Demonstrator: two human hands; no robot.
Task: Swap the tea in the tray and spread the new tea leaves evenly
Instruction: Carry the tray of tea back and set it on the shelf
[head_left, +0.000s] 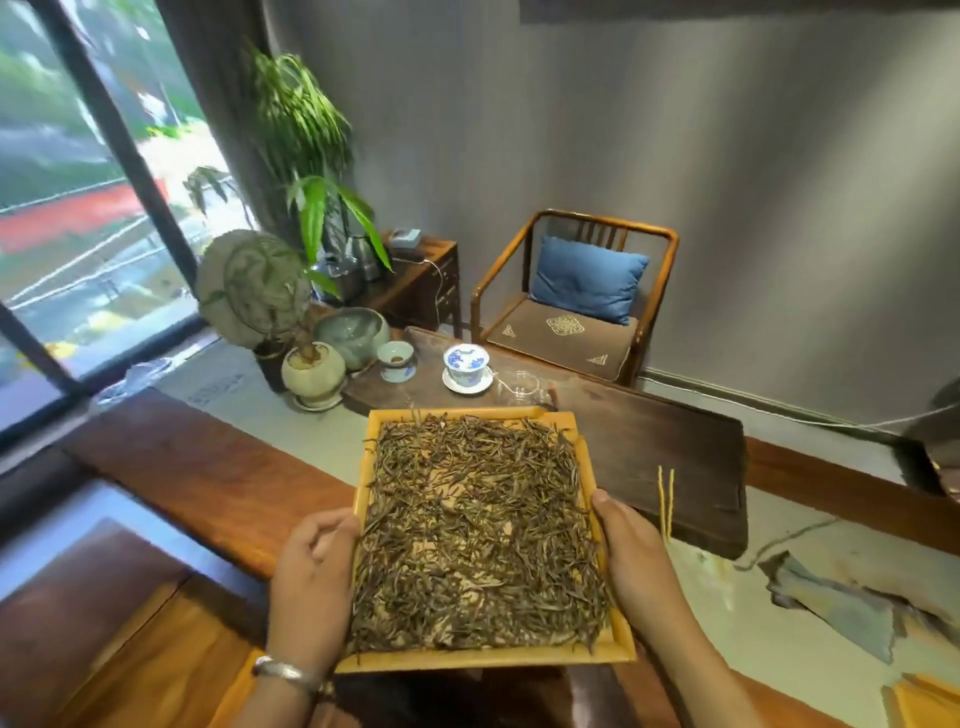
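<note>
Filling nearly the whole floor of the bamboo tray (597, 478), the tea leaves (478, 525) lie in a thin, fairly even layer of long dark strands, with small patches of pale wood showing through near the middle and a few strands poking over the far rim. The tray itself is held in the air above the near edge of the long wooden table (208, 478), its length running away from the person.

The left hand (311, 582) grips the tray's left rim, fingers curled round the edge and a silver bracelet (288, 673) on the wrist. The right hand (631, 556) clasps the right rim, thumb lying along the top of the edge and the fingers hidden beneath the tray.

Just beyond the tray's right side, a dark wooden tea board (665, 452) sits on the table, with a pair of thin yellow sticks (666, 501) lying on its near part. At the board's far end stand a blue-and-white lidded cup (466, 366) on its saucer, a small open cup (396, 359) to its left, and a clear glass pitcher (522, 387) to its right. Left of these are a pale round pot (313, 373) holding a small plant and a grey-green glazed bowl (353, 332). A crumpled grey-blue cloth (841, 608) lies on the table well to the right. Against the wall stands a wooden armchair (582, 296) with a blue cushion (587, 278).
</note>
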